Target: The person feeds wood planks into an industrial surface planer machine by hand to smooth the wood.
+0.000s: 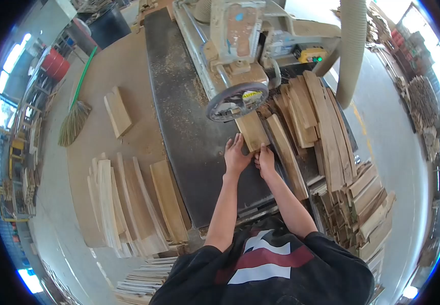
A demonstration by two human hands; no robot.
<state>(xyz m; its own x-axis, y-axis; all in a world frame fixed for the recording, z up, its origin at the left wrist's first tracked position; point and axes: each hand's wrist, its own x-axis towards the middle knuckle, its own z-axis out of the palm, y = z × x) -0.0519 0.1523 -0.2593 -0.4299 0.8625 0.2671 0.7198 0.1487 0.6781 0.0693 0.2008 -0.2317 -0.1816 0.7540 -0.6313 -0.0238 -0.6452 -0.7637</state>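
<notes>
A short wooden board (252, 131) lies on the dark machine table (199, 168), its far end under the machine head by the handwheel (237, 101). My left hand (236, 155) presses against its left edge near the close end, fingers pointing forward and thumb toward the end. At the board's near right corner, my right hand (265, 160) has its fingers curled round the end. The two hands almost meet there. Just right of my right hand, a longer, slightly curved plank (287, 155) lies lengthwise. The blade is hidden beneath the machine head.
Planks (326, 127) are piled on the table's right side, with stacked offcuts (362, 203) below. On the brown side board (133, 101) at left lie a single block (117, 112), several upright-grained slats (123, 203) and a broom (76, 119). A ribbed hose (353, 51) hangs at upper right.
</notes>
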